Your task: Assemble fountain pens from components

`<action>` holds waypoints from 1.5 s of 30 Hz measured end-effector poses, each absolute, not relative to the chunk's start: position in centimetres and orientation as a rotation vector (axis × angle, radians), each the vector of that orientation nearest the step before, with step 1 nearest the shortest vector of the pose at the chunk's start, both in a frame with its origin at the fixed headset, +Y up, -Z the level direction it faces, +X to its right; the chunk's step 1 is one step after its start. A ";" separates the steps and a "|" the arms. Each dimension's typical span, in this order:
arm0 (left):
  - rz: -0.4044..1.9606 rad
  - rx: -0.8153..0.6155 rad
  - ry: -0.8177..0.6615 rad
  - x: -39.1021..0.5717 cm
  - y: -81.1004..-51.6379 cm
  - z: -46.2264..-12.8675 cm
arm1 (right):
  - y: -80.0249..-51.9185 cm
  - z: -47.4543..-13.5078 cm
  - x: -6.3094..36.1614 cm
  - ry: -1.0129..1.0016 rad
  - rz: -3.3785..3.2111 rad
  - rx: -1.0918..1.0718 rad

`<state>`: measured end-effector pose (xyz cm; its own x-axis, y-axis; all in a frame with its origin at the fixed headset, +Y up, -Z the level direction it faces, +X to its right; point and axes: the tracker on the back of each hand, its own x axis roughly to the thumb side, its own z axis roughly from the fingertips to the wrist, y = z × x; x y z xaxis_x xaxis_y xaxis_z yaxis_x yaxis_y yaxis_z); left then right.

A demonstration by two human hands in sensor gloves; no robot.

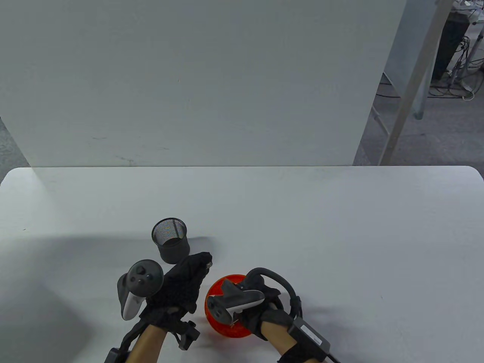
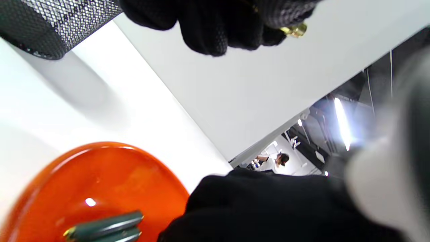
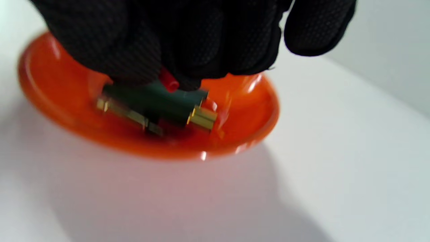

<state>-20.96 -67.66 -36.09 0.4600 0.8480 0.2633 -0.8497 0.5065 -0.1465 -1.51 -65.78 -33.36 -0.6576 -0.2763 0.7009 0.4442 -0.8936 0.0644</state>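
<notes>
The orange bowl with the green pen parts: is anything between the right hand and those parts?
Nothing visible. The right hand is already down in the orange bowl, its fingers on the green pen parts. Whether it grips one is unclear, as the picture is blurred. The left hand holds a gold-tipped piece off to the side.

No writing, label, brand, number or sign can be read in any of the three views.
</notes>
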 end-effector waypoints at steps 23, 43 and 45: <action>0.954 0.040 -0.356 -19.9 -67.7 -35.6 | -66.0 -33.0 10.6 0.541 -3.703 -0.791; 0.885 0.041 -0.464 -17.7 -67.3 -34.5 | -66.4 -32.2 9.1 0.673 -3.429 -0.817; 0.890 0.039 -0.466 -17.8 -67.2 -34.5 | -66.4 -32.2 9.0 0.671 -3.429 -0.827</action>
<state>-17.76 -67.25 -34.51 0.5365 0.7390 0.4074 -0.7556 0.6357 -0.1580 9.04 -66.40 -32.18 -0.8001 0.3329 0.4990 -0.4965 -0.8344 -0.2394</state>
